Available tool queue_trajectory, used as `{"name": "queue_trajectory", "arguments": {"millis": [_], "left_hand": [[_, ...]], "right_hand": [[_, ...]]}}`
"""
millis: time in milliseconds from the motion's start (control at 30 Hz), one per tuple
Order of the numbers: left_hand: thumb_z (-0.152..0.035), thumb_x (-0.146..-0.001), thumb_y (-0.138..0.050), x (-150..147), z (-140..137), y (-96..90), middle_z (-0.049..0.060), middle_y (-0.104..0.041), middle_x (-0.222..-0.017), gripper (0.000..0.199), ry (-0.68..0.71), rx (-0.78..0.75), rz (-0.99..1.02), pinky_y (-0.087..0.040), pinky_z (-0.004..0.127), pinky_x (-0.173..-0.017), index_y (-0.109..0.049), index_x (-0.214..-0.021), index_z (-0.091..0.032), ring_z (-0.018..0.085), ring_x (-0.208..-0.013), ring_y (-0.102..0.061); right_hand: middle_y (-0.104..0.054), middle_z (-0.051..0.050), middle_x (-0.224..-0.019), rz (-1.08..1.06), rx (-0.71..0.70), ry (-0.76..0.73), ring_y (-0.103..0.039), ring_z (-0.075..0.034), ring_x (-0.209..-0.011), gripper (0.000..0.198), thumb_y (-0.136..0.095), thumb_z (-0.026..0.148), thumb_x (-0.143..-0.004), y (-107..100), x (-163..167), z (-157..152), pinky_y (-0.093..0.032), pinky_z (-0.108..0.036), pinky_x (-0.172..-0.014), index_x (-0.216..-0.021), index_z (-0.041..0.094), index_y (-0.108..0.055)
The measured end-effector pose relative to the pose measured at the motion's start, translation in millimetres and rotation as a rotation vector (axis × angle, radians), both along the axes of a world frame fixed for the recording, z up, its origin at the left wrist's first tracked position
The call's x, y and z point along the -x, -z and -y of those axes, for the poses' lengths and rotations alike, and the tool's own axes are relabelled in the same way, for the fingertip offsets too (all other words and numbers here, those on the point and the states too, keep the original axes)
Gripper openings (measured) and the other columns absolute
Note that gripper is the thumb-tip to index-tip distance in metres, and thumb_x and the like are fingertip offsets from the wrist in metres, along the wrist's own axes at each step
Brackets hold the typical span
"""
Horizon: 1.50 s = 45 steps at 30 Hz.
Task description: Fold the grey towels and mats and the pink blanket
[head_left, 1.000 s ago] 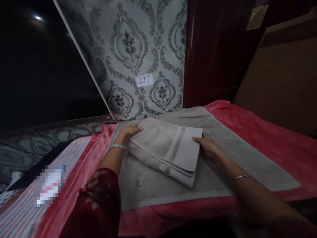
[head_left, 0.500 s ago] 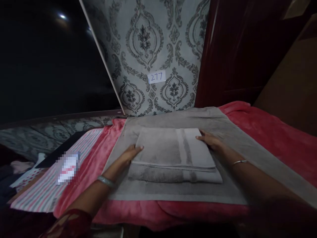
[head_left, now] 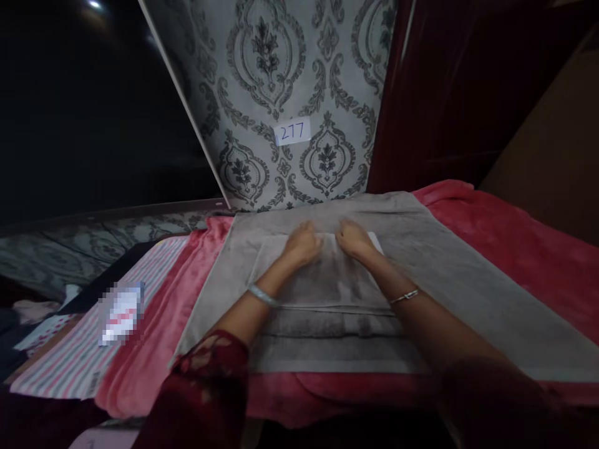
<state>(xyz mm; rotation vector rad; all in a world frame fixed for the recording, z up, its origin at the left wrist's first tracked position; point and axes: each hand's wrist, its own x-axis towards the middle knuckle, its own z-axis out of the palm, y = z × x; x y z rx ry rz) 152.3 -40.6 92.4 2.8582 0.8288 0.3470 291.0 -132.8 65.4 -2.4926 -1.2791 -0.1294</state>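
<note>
A folded grey towel (head_left: 322, 284) with a pale band lies in layers on a larger spread grey cloth (head_left: 449, 299). My left hand (head_left: 303, 244), a bangle at its wrist, is at the towel's far edge, its fingers curled against the fabric. Close by on the right, my right hand (head_left: 354, 239) is also closed at that edge, knuckles up. Both hands are slightly blurred, and the fingertips are partly hidden. My forearms cross over the towel's left and right sides.
A red plush blanket (head_left: 524, 243) lies beneath the grey cloth. On the left are a striped cloth (head_left: 65, 355) and a blurred-out packet (head_left: 121, 315). Behind stand a dark screen (head_left: 103, 112), a patterned wall (head_left: 266, 81) with a paper marked 277 (head_left: 292, 131), and a dark red panel (head_left: 444, 93).
Both hands have moved from the towel's left and right sides inward to its far edge, now close together. The towel stays in about the same place. The view has tilted slightly.
</note>
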Motion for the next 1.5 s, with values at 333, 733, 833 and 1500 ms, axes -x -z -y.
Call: {"name": "queue_trajectory", "arguments": {"millis": [333, 733, 833, 1500], "left_hand": [[-0.037, -0.103, -0.025, -27, 31, 75.6, 0.012, -0.035, -0.163, 0.058, 0.011, -0.055, -0.101, -0.020, 0.048, -0.125, -0.040, -0.153, -0.012, 0.024, -0.153, -0.026], [-0.050, -0.101, -0.027, 62, -56, 51.5, 0.014, -0.022, -0.167, 0.065, -0.270, 0.079, -0.207, -0.019, 0.057, -0.123, -0.032, -0.158, -0.017, 0.030, -0.155, -0.018], [-0.046, -0.102, -0.027, 81, -62, 49.8, 0.013, -0.020, -0.167, 0.063, -0.328, 0.125, -0.207, -0.025, 0.055, -0.121, -0.031, -0.158, -0.018, 0.031, -0.154, -0.022], [-0.053, -0.100, -0.035, 70, 71, 82.4, 0.012, -0.022, -0.167, 0.068, 0.089, -0.038, -0.139, -0.011, 0.055, -0.126, -0.031, -0.159, -0.019, 0.028, -0.156, -0.017]], "right_hand": [[-0.039, -0.016, -0.158, 0.091, 0.071, 0.060, -0.031, -0.030, -0.147, 0.056, -0.029, 0.029, -0.101, 73, 11, 10, -0.026, -0.047, -0.116, -0.151, 0.009, -0.042], [-0.039, -0.018, -0.158, 0.034, 0.023, 0.050, -0.032, -0.030, -0.146, 0.057, -0.029, 0.032, -0.101, 71, 12, 10, -0.026, -0.050, -0.116, -0.151, 0.009, -0.043], [-0.039, -0.018, -0.158, 0.027, 0.023, 0.047, -0.032, -0.030, -0.146, 0.057, -0.029, 0.031, -0.100, 69, 13, 10, -0.026, -0.049, -0.116, -0.151, 0.008, -0.043], [-0.030, -0.007, -0.164, 0.125, 0.129, -0.120, -0.022, -0.031, -0.152, 0.057, -0.031, 0.035, -0.101, 77, 56, 66, -0.025, -0.057, -0.118, -0.157, 0.023, -0.038]]}}
